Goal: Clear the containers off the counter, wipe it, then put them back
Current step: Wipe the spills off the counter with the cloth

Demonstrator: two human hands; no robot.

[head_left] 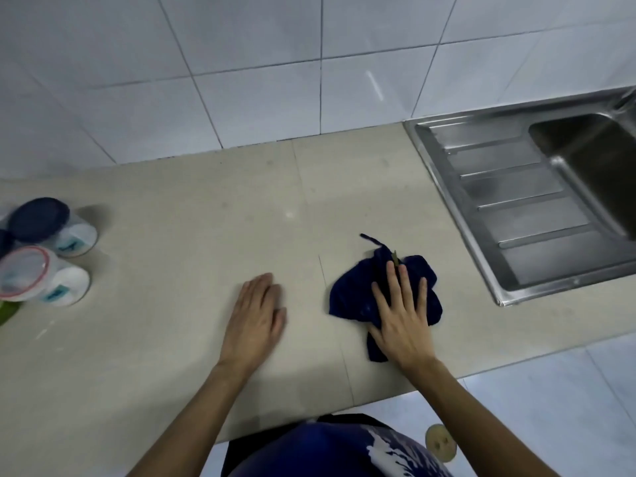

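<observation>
- Wall (241, 63): glossy white square tiles with thin dark grout lines, meeting the back edge of the counter.
- Counter (179, 208): smooth, matte beige slabs with fine seams; its front edge runs above a pale tiled floor (550, 407).
- Sink (509, 208): stainless steel, set into the counter's right end; ribbed drainboard on the left, rectangular basin at the far right, partly cut off by the frame.
- Containers (51, 249): round, translucent white plastic tubs grouped at the counter's left edge. One has a dark blue lid, another a clear lid with a red rim; contents cannot be made out.
- Cloth (351, 297): dark blue, soft and crumpled, lying near the front edge, between the counter's middle and the sink.
- Right hand (402, 318): palm down, pressing on the cloth, fingers straight and spread apart.
- Left hand (254, 318): palm down on the bare counter, left of the cloth and apart from it, fingers held together.
</observation>
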